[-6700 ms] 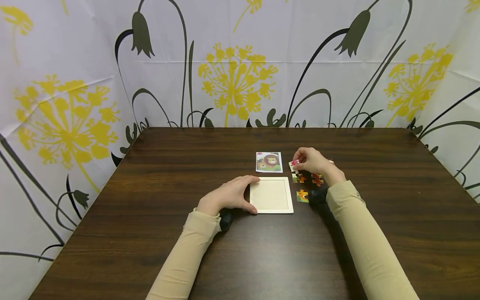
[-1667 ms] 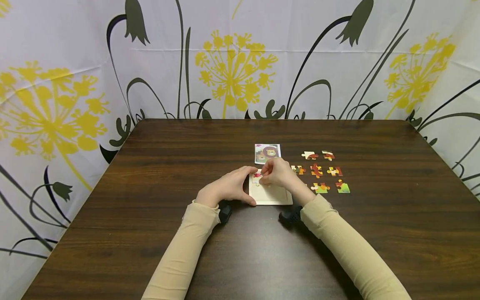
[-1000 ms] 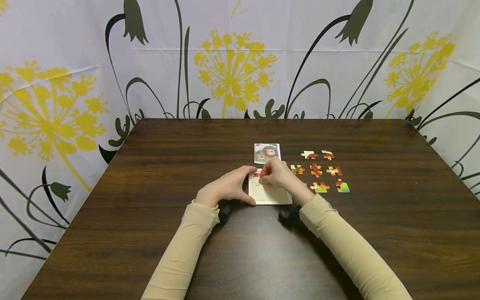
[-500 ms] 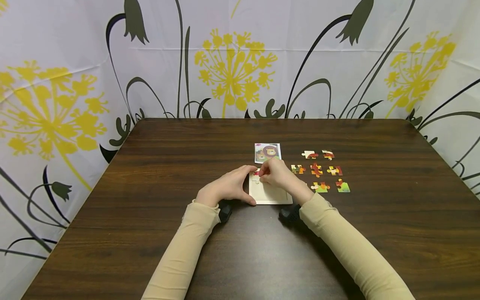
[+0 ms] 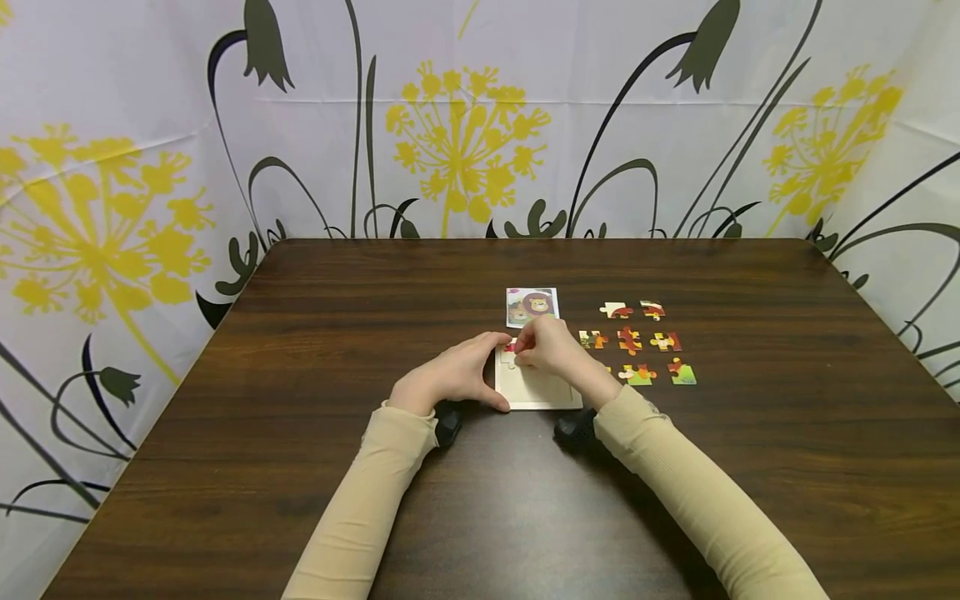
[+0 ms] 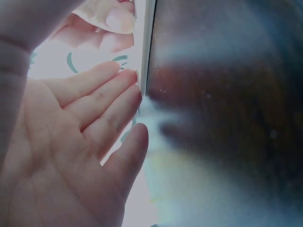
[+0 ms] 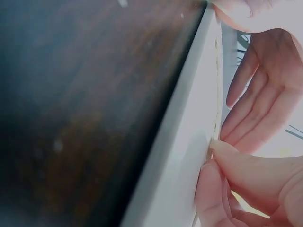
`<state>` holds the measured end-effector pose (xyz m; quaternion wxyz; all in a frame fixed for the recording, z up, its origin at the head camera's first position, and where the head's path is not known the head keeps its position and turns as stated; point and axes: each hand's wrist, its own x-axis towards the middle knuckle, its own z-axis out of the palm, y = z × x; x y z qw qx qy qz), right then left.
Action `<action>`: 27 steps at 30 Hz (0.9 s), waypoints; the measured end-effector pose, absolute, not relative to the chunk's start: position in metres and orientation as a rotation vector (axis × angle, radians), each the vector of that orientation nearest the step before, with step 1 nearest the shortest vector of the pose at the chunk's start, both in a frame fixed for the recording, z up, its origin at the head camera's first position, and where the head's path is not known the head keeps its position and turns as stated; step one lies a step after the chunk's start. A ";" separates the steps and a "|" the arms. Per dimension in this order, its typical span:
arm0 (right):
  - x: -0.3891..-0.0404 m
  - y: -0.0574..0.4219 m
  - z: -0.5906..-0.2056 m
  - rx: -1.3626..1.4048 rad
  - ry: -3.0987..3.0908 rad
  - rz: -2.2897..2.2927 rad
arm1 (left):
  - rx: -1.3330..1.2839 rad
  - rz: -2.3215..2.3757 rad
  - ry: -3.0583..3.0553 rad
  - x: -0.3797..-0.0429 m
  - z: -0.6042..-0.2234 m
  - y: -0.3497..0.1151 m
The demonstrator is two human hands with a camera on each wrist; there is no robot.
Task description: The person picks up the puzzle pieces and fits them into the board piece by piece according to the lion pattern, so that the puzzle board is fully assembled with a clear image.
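Head view: two beige sleeves stretch forward over the dark table, a black wrist unit under the right one.
Left hand: the left hand spans the left side of the tray, thumb by the near corner, fingers by the far one; the digits are spread and fairly straight, bracing rather than clamping.
Tray: the pale tray lies flat between the hands, its floor mostly bare.
Right hand: thumb and fingertips of the right hand are together, pinching the piece; the right wrist view shows the tips close against the tray.
Piece: the piece, white with a pink-red patch, sits at the tray's far left corner. The step in hand looks like seating it there; whether it lies fully flush, I cannot tell.
Next move: probably small nudges toward the corner, a press flat, then letting go.
Loose pieces: seven loose pieces show plainly in rows right of the tray, with a sliver of another behind the right wrist.
Card: the lion card lies just beyond the tray; its far left corner is pink too, likely the guide.
Writing: no brand, label or lettering can be read.
Backdrop: flower-printed cloth behind the table.
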<state>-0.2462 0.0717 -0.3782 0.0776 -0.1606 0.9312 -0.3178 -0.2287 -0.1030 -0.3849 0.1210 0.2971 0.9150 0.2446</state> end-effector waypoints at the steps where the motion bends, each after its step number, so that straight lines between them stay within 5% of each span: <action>1: -0.246 0.072 -0.378 -0.473 2.788 -0.955 | 0.869 0.713 2.674 -0.229 -0.385 -0.103; 27: -0.249 0.090 -0.368 -0.515 2.828 -0.984 | 0.874 0.715 2.677 -0.228 -0.383 -0.103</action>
